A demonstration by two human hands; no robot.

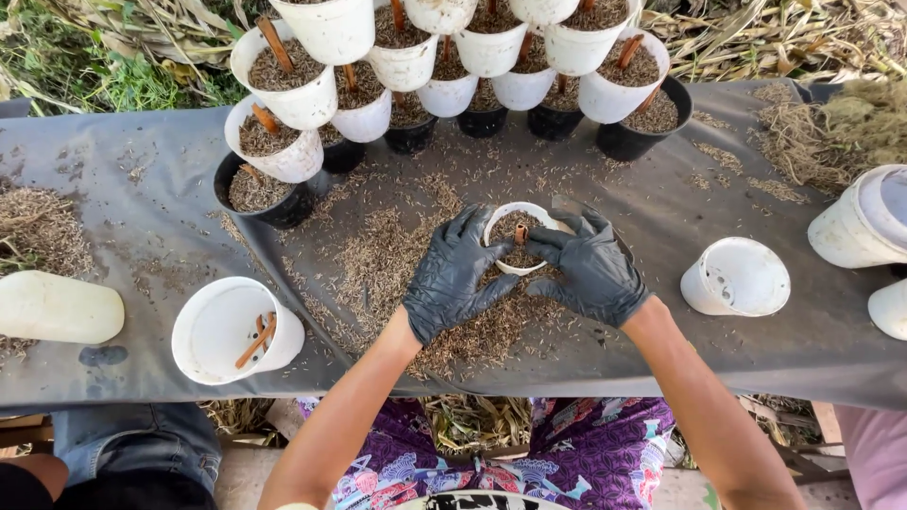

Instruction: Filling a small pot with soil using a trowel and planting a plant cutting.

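At the far left edge of the grey sheet (142, 217) lies a pale plastic bottle (57, 307) on its side, next to a patch of loose husks. Right of it, near the front edge, a white cup (236, 331) leans toward the camera with a few short brown sticks (257, 340) inside. Farther back, a stack of pots (444, 66) runs from left to right: white ones and black ones, tiered on each other, each filled with brownish husk mix and many with a brown stick standing in it.

In the middle of the sheet, on a heap of scattered husks (397, 264), sits a small white pot (518, 238). It is round, upright and nearly full of the same brown mix, with one short brown stick poking up near its centre. The left hand (455, 279), in a black glove, wraps around the pot's left side with fingers curled on the rim. The right hand (590, 269), also in a black glove, cups the right side, fingertips reaching over the rim onto the fill. Both hands close on the pot together.

Right of the hands, an empty white pot (737, 276) lies tipped on its side, showing drain holes in its base. At the far right edge, a larger white container (864, 222) lies tilted, with dry straw (831, 132) piled behind it.
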